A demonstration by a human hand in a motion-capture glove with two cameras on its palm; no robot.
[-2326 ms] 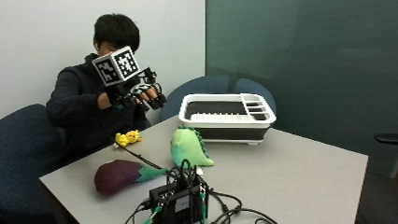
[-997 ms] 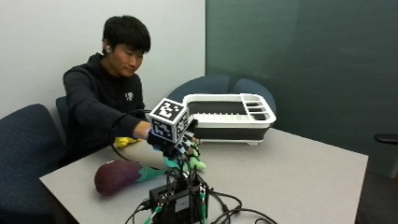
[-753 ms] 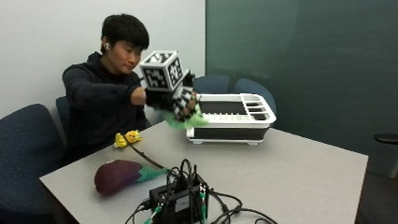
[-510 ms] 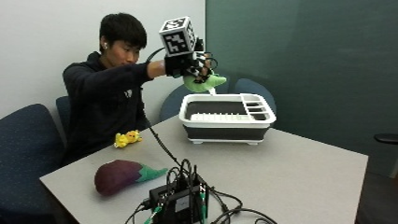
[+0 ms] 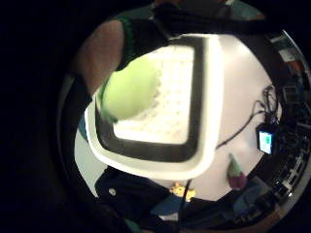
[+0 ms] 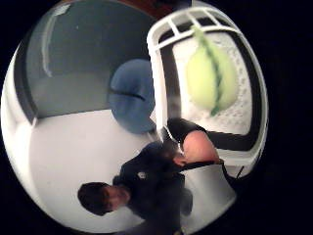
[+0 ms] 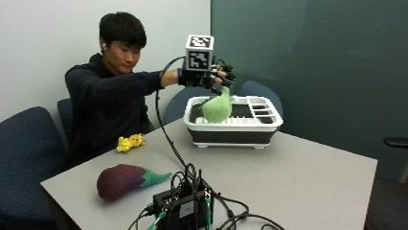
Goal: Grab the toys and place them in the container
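From the outside view we are seeing the gloved hand [image 7: 213, 79] hanging above the container [image 7: 233, 125], fingers spreading downward. The green toy [image 7: 217, 108] is sitting just under those fingers, a pale green pear-shaped plush with a narrow top; we cannot tell whether the fingertips are touching its tip. The toy's lower part is sitting inside the container's large section, near the wall closest to the person. The container is white-rimmed with a dark base, standing at the far side of the table [image 7: 306, 177]. The yellow toy [image 7: 130, 142] is lying near the person's edge, and the purple toy [image 7: 122, 180], an eggplant shape with a green stem end, is lying near the front corner. A black box [image 7: 182, 208] with wires is sitting at the front edge. Bare tabletop is stretching between the container and the remaining toys.

In the little-finger palm view we are looking down into the container [image 5: 206, 121]; the green toy [image 5: 130, 87] is filling one corner, round and smooth. The yellow toy [image 5: 181, 190] and purple toy [image 5: 236, 174] are showing beyond the rim.

In the thumb-side palm view the green toy [image 6: 209, 77] is showing a darker green seam down its middle, lying over the container's [image 6: 159, 73] ribbed floor.
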